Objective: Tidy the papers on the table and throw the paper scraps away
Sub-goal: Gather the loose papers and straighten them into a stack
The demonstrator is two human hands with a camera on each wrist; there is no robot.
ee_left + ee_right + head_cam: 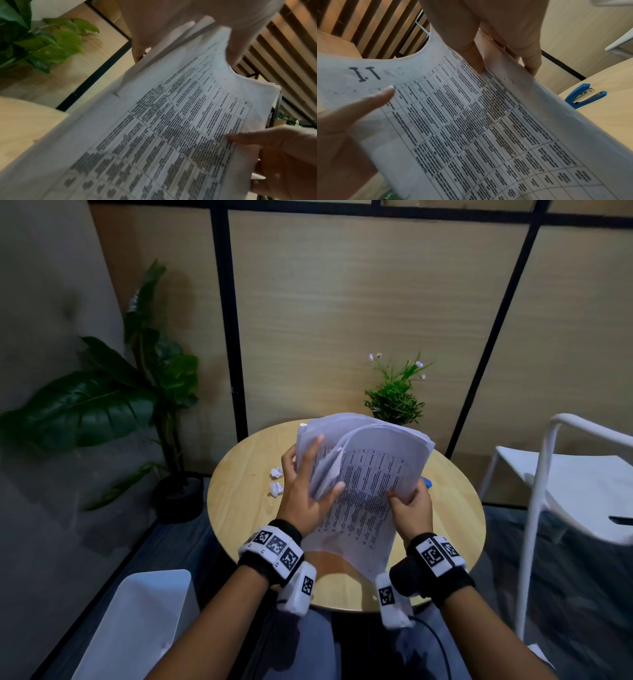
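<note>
Your right hand is pinching the right edge of the sheaf of white printed paper sheets, thumb curled on the top page and fingers wrapped behind. Your left hand is gripping the sheaf's left edge, with its fingers spread fairly straight against the fanned loose pages and the thumb lying across the table of text on the front sheet. You are holding the sheaf lifted off the round light-wood tabletop, tilted up and away from you, its upper corners curling and uneven.

Two small crumpled white paper scraps are lying on the tabletop just left of your left hand, one just behind the other. A blue stapler is resting on the tabletop at the right, mostly hidden behind the sheaf in the head view.

A small green potted plant with pale flowers is standing at the far edge of the tabletop. A white plastic chair is sitting to the right, a white bin on the floor at your left, and a tall large-leaved plant by the wall.
</note>
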